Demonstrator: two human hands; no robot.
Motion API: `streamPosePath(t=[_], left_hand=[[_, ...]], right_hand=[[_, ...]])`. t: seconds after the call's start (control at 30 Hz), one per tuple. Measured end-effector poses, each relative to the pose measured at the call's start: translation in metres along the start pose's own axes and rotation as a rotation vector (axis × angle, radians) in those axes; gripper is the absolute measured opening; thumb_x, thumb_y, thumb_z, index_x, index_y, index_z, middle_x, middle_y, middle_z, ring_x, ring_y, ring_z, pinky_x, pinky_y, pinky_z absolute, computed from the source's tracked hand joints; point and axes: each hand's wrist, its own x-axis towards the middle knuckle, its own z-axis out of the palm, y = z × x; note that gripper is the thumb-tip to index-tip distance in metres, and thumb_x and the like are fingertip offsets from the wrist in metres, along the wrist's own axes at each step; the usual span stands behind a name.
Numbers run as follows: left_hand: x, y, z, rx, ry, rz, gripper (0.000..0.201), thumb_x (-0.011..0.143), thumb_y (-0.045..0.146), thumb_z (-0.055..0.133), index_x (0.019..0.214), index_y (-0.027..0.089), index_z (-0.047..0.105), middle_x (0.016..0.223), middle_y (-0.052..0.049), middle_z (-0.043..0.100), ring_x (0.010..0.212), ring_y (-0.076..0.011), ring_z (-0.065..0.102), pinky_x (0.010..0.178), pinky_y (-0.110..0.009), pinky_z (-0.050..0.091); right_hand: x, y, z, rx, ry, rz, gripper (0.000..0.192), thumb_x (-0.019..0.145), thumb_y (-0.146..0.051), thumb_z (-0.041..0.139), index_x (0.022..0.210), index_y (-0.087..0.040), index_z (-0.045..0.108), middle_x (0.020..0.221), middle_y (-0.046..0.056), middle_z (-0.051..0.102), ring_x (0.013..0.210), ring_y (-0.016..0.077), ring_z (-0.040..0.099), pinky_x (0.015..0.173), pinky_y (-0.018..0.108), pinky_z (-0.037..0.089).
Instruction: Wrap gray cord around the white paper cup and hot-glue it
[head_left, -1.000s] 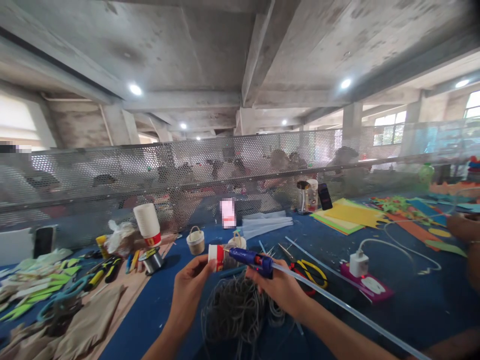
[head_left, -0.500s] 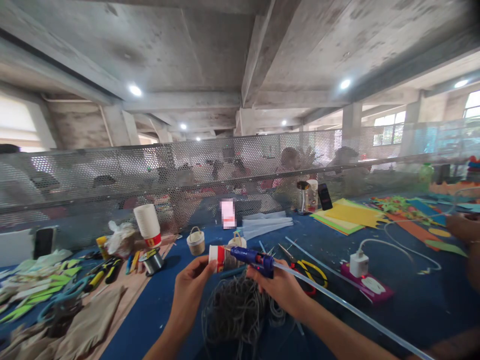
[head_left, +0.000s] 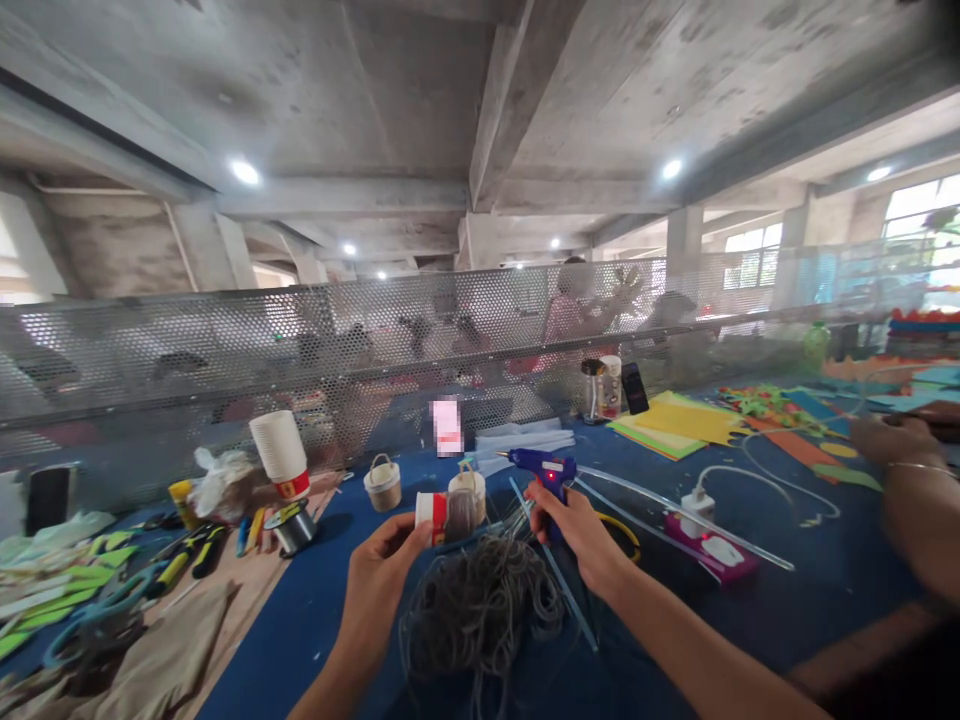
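Observation:
My left hand [head_left: 382, 565] holds a small paper cup [head_left: 442, 517] on its side, partly wrapped in grey cord, red band near its white rim. A loose tangle of grey cord [head_left: 480, 605] lies on the blue table just below it. My right hand [head_left: 574, 525] grips the handle of a blue glue gun [head_left: 541, 466], held upright on the table behind the cup, nozzle pointing left, a red light lit on it. A long clear glue stick [head_left: 690, 515] sticks out of its back toward the right.
A perforated metal screen [head_left: 225, 340] runs across the back, with people behind it. Small cord-wrapped baskets [head_left: 383, 483], a stack of paper cups [head_left: 279, 455], pliers [head_left: 184, 560], and green paper cut-outs lie left. A charger [head_left: 694, 502], coloured sheets [head_left: 686, 420] and another person's hand [head_left: 892, 440] are right.
My right hand has pulled the glue gun away from the cup, back and to the right, and set it upright. The view has shifted slightly right.

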Motion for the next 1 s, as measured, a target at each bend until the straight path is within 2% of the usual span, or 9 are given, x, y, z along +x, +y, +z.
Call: streamPosePath(t=[0.1,0.3,0.53,0.77,1.0], left_hand=[[-0.001,0.001,0.001,-0.004,-0.008,-0.007,0.042,0.076,0.044,0.07,0.106,0.015,0.072,0.09,-0.005,0.076,0.082,-0.0221,0.066,0.075,-0.027,0.049],[-0.003,0.005,0.003,-0.008,-0.004,-0.007,0.042,0.073,0.045,0.072,0.102,0.014,0.072,0.085,-0.004,0.074,0.08,-0.0215,0.065,0.075,-0.027,0.049],[-0.004,0.001,0.003,-0.031,-0.014,0.02,0.042,0.074,0.044,0.071,0.103,0.014,0.073,0.084,-0.004,0.075,0.08,-0.0212,0.065,0.075,-0.026,0.049],[-0.004,0.003,0.003,-0.007,-0.004,0.017,0.043,0.073,0.044,0.071,0.102,0.013,0.073,0.083,-0.005,0.075,0.079,-0.0223,0.065,0.074,-0.027,0.049],[-0.006,0.0,0.003,-0.03,-0.051,0.017,0.04,0.076,0.043,0.07,0.105,0.015,0.072,0.087,-0.005,0.075,0.082,-0.022,0.065,0.076,-0.027,0.049]], right_hand=[[0.0,0.005,-0.011,0.084,0.043,0.14,0.038,0.082,-0.051,0.063,0.088,-0.014,0.062,0.058,0.001,0.063,0.047,0.0104,0.057,0.044,0.018,0.041],[0.009,0.018,-0.027,0.079,0.091,0.413,0.03,0.091,-0.043,0.054,0.082,-0.015,0.057,0.056,0.002,0.064,0.044,0.0097,0.057,0.041,0.016,0.044],[0.021,0.023,-0.036,0.108,0.042,0.568,0.027,0.092,-0.041,0.055,0.083,-0.015,0.056,0.056,0.001,0.064,0.041,0.0106,0.057,0.038,0.017,0.046],[0.018,0.018,-0.04,0.138,0.02,0.562,0.027,0.092,-0.041,0.056,0.086,-0.014,0.057,0.058,0.001,0.063,0.04,0.0088,0.057,0.037,0.014,0.045],[0.014,0.018,-0.035,0.142,0.015,0.393,0.027,0.092,-0.041,0.056,0.088,-0.014,0.057,0.058,0.0,0.064,0.045,0.0088,0.06,0.04,0.013,0.044]])
